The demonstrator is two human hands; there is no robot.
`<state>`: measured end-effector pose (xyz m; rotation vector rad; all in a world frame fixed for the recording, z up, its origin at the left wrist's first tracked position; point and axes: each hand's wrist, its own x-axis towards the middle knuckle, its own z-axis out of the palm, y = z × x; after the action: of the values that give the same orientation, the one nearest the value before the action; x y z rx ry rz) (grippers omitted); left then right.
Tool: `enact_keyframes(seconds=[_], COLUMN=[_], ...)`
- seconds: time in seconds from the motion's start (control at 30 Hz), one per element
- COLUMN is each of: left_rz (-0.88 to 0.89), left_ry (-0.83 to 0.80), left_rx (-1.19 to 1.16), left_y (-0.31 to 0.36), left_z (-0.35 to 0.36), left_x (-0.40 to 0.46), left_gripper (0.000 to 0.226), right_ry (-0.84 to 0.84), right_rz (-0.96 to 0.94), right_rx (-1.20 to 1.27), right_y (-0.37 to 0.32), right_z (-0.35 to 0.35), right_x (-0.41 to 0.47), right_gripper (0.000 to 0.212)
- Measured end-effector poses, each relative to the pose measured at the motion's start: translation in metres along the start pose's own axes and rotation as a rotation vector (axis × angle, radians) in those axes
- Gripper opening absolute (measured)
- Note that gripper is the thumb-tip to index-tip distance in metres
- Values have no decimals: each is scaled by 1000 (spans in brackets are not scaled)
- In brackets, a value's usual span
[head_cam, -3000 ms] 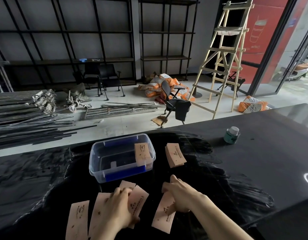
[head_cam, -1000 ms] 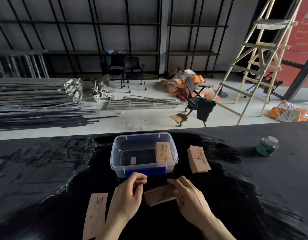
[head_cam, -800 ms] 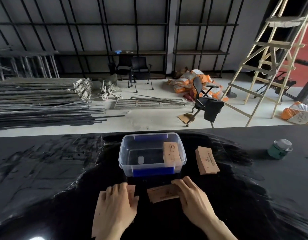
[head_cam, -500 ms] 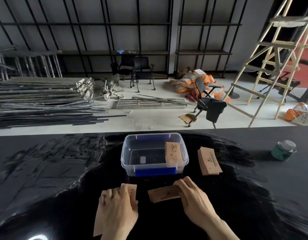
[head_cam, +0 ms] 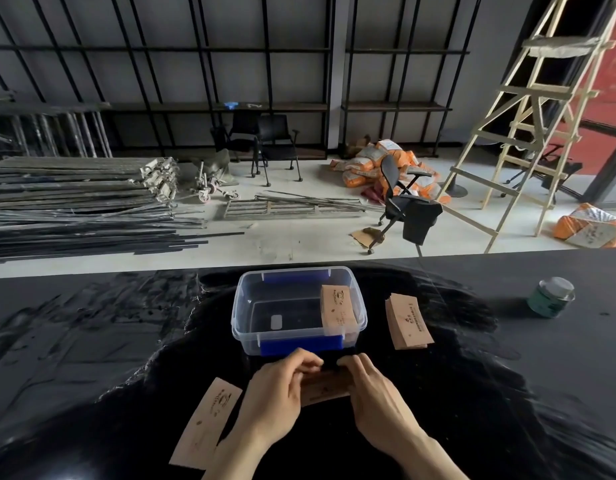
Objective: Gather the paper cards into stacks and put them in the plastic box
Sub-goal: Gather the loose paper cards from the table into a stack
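Both hands, left hand (head_cam: 277, 393) and right hand (head_cam: 372, 393), are clenching a small card stack (head_cam: 325, 389) just before the plastic box (head_cam: 299, 341). Uneven grip pressure risks fanning cards across the bench (head_cam: 91, 341); one loose card (head_cam: 206, 422) is lying apart.

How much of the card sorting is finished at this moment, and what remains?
Done: one stack of cards stands in the plastic box. In hand: the left hand and right hand square a small stack. Left: the loose card and the stack beside the box.
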<state>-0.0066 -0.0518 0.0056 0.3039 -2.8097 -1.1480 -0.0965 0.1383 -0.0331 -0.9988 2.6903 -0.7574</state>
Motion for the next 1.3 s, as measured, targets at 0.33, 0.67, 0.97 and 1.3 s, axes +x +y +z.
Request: enact_keyframes(seconds=[0.33, 0.67, 0.97, 1.3], left_rz=[-106, -539, -160, -77], left_ry=[340, 252, 208, -92], left_rx=[60, 448, -53, 208], left_y=[-14, -50, -27, 0], left_z=[7, -30, -37, -2], left_x=[-8, -45, -19, -7], left_gripper=[19, 58, 46, 39], right_ry=[82, 83, 15, 41], right_rz=[-85, -133, -198, -120], right_rx=[-35, -59, -48, 45], right_y=[-10, -14, -26, -26], right_z=[13, 21, 23, 17], right_x=[-2, 8, 10, 8], right_gripper=[38, 34, 31, 28])
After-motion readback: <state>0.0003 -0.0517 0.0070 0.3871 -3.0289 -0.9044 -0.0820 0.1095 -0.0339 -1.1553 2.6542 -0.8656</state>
